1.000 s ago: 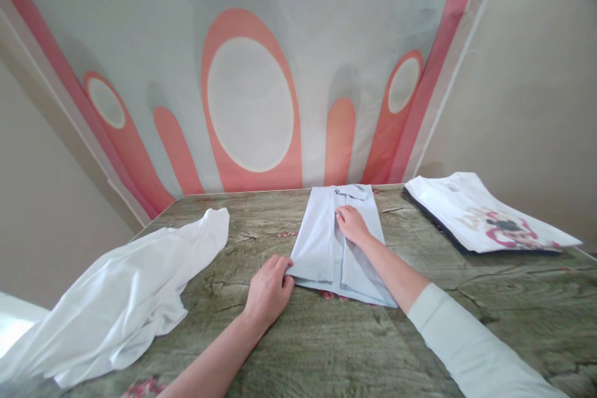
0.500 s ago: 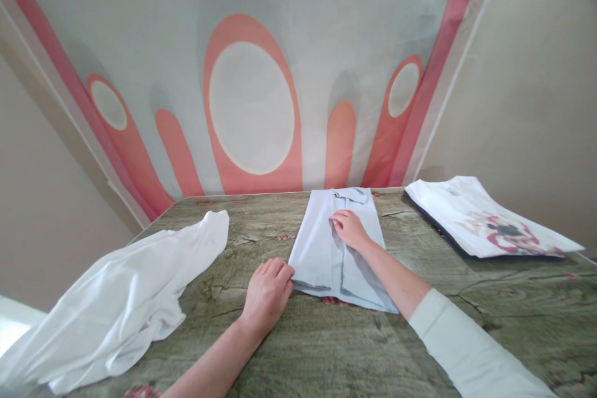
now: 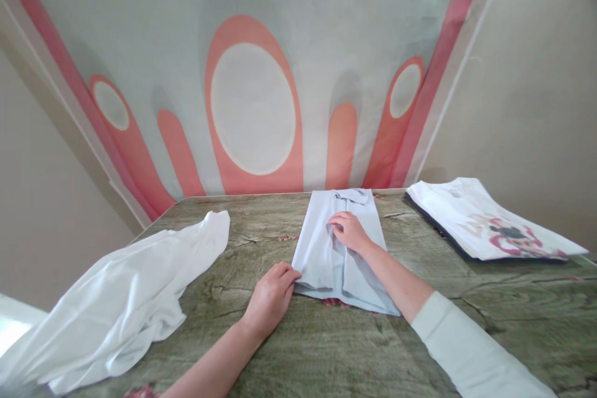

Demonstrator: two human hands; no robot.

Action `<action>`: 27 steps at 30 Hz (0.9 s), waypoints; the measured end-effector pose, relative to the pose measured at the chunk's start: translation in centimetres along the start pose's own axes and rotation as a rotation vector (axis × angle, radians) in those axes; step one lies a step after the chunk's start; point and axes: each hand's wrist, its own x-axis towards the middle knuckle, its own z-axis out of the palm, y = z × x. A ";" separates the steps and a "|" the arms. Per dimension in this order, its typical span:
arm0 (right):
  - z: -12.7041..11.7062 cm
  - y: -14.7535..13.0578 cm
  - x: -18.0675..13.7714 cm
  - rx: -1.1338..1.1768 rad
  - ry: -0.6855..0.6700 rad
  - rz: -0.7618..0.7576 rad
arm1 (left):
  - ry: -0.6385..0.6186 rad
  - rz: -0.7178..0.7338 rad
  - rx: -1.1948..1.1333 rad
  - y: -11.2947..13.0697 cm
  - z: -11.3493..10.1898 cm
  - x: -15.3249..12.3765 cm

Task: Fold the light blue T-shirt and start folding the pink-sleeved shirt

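Note:
A pale blue shirt (image 3: 321,249) lies lengthwise in the middle of the table, its sides folded in to a narrow strip and its collar at the far end. My left hand (image 3: 273,298) grips the near left corner of the shirt, fingertips tucked at the hem. My right hand (image 3: 349,231) rests on the middle of the shirt with its fingers curled over the centre fold, pressing the cloth down.
A crumpled white garment (image 3: 121,298) is spread on the table's left side, hanging over the edge. A folded white shirt with a red and black print (image 3: 489,224) lies on a dark one at the right. The wood-patterned table (image 3: 513,317) meets a painted wall behind.
My left hand has slid a little right along the near hem and its fingers are now under the corner. My right hand has barely moved on the centre fold.

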 end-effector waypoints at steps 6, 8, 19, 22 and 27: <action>-1.7 -1.3 0.0 0.078 -0.052 -0.091 | -0.021 -0.010 0.010 0.0 -0.1 0.0; -2.7 -2.4 -0.6 0.147 -0.136 -0.154 | -0.016 -0.007 -0.012 0.0 -0.1 0.0; -5.4 -9.2 -7.7 0.227 -0.470 -0.340 | 0.002 -0.052 -0.041 -0.2 0.1 -0.2; -5.2 -9.6 -7.9 0.161 -0.425 -0.348 | -0.005 -0.075 -0.017 -0.3 0.1 -0.1; -5.1 -10.2 -8.1 0.036 -0.390 -0.375 | -0.010 -0.118 0.004 -0.2 0.0 -0.1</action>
